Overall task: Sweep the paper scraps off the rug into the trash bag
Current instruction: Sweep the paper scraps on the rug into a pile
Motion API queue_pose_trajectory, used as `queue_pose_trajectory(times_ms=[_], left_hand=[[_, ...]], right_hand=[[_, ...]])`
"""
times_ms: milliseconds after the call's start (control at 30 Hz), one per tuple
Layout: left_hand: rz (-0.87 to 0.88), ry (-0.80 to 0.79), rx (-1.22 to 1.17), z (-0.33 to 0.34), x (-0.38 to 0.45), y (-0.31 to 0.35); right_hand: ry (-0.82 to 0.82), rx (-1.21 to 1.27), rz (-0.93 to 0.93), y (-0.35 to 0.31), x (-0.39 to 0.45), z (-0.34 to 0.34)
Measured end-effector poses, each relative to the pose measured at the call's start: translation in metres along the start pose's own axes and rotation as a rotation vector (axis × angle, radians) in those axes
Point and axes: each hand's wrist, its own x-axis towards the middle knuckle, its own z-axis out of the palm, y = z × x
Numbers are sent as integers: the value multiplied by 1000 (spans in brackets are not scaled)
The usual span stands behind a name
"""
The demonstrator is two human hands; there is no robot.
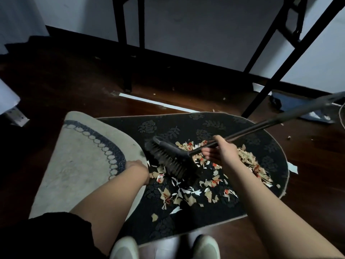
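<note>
- Dark oval pile rug with a tone-on-tone flower pattern [214, 126] lying flat on the dark wooden floor [74, 75]; its left portion folded over, pale backing with a ring of dark loops [80, 157] turned upward.
- Long-handled black broom [188, 154] lying across the rug's right half, long axis running from upper right, beyond the rug edge, down to lower left; bristle head [168, 161] set on the pile just beside the folded edge.
- Torn paper scraps in tan, white and red [196, 187] spread over the middle and right of the rug, mostly to the right of and nearer than the bristle head; a few stray bits on the floor beyond the rug's far edge.
- Right hand [218, 152] wrapped round the broom handle low down, close to the head, fingers [207, 153] curled underneath in a firm grip.
- Left hand [135, 164] at the rim of the folded flap, apparently holding it back; fingers hidden behind the wrist, so grip cannot be told.
- Trash bag not identifiable anywhere in view; a blue-grey object on the floor at far right too unclear to name.
- Judged: head sits left of the main scrap field, so the coming stroke probably requires drawing the bristles across the scraps; right hand alone drives the broom.
</note>
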Motion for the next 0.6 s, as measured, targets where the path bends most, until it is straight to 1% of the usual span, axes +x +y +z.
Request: queue_pose_trajectory(times_ms=[33,100,167,333,433,533,600], left_hand=[[1,-8,2,3,3,0],[2,-23,5,10,12,-1],[-2,-41,11,20,21,-1],[-17,-89,20,44,47,1],[-14,-97,25,53,60,6],[-8,-85,15,56,70,10],[-5,-78,-11,60,76,14]], right_hand=[[-5,-28,3,3,-1,5],[36,-69,-23,9,0,12],[59,-50,-31,22,2,18],[51,109,150,66,6,32],[102,163,206,85,13,33],[95,206,197,89,26,28],[30,62,114,89,36,25]])
